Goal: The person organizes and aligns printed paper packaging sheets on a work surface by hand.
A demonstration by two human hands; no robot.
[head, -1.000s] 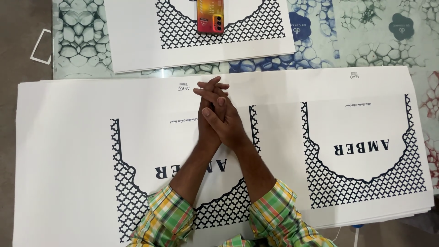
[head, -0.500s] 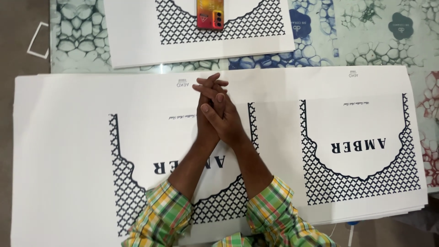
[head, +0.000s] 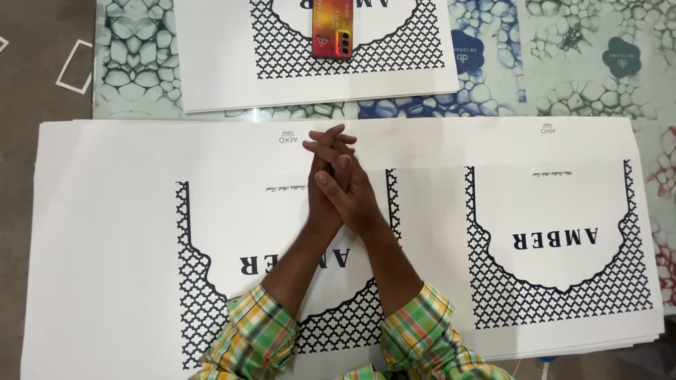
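Observation:
My left hand (head: 318, 205) and my right hand (head: 358, 200) are clasped together with the fingers interlaced, and they hold nothing. They rest on a wide stack of large white sheets (head: 120, 225) printed with a dark lattice border and an arch shape. The clasped hands lie over the left print (head: 204, 281). A second identical print (head: 563, 302) lies to the right on the same stack. Both forearms come out of green, yellow and orange checked sleeves (head: 253, 345) at the bottom edge.
A smaller stack of the same printed sheets (head: 225, 77) lies farther away, with an orange and red phone (head: 332, 28) face down on it. Beneath is a glass table top with a green and blue cell pattern (head: 577, 70). Brown floor (head: 35, 91) shows at the left.

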